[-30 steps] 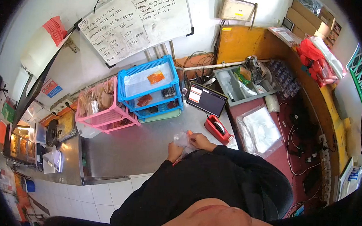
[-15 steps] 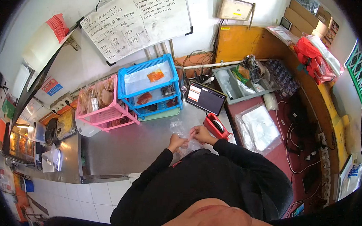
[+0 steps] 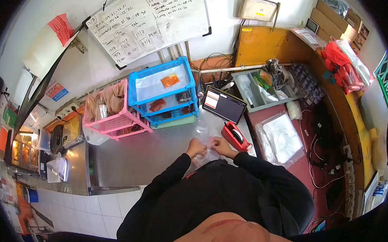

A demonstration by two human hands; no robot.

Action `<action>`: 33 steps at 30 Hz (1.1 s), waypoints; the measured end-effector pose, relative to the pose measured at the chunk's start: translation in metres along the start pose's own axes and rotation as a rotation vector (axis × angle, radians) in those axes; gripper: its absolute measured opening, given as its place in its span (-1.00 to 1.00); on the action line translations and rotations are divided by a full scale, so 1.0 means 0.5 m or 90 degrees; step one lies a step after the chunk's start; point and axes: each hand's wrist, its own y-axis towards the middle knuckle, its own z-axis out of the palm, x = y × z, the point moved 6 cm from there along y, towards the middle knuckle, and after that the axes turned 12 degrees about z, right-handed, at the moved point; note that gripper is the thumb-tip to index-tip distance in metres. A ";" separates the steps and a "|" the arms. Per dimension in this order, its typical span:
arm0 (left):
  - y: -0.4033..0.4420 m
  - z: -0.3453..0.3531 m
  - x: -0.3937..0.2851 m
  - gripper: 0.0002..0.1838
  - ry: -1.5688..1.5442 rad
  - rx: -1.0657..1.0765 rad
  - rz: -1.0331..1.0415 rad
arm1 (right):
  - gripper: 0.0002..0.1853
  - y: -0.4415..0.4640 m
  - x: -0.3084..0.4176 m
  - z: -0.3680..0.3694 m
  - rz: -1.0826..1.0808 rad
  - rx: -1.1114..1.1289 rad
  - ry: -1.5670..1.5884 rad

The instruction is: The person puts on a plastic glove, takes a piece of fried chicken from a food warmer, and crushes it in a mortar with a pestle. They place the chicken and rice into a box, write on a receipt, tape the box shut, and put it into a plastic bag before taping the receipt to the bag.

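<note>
Close in front of my body, a crumpled clear plastic bag (image 3: 202,132) is between my two hands above the metal counter. My left hand (image 3: 196,148) is closed on its left side, with the fingers bunched together. From the other side my right hand (image 3: 222,147) pinches the plastic, its fingertips close to the left hand's. Part of the bag hangs below the hands, towards my shirt. Just right of my right hand sits a red tape dispenser (image 3: 237,137) with a roll in it. What the bag contains, if anything, I cannot make out.
A tablet (image 3: 222,105) stands behind the dispenser. Blue stacked trays (image 3: 136,89) hold sauce packets, beside a pink basket (image 3: 110,124) of paper-wrapped items. To the right are a grey divided bin (image 3: 258,107) and a pack of white bags (image 3: 280,141). Cables lie farther right.
My hands have shifted slightly right in the view, along with the whole scene. My left hand has rotated upward and sits nearer my right hand. Both still hold the bag.
</note>
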 end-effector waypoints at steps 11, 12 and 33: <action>-0.039 0.084 0.130 -0.78 -0.763 -0.144 -0.218 | -0.61 -0.056 0.067 0.010 -0.187 0.048 -0.130; -0.043 0.086 0.124 -0.78 -0.766 -0.145 -0.221 | -0.70 -0.062 0.071 0.017 -0.220 0.055 -0.269; -0.052 0.072 0.101 -0.69 -0.524 -0.233 -0.054 | -0.71 0.012 -0.014 0.018 -0.011 0.111 -0.066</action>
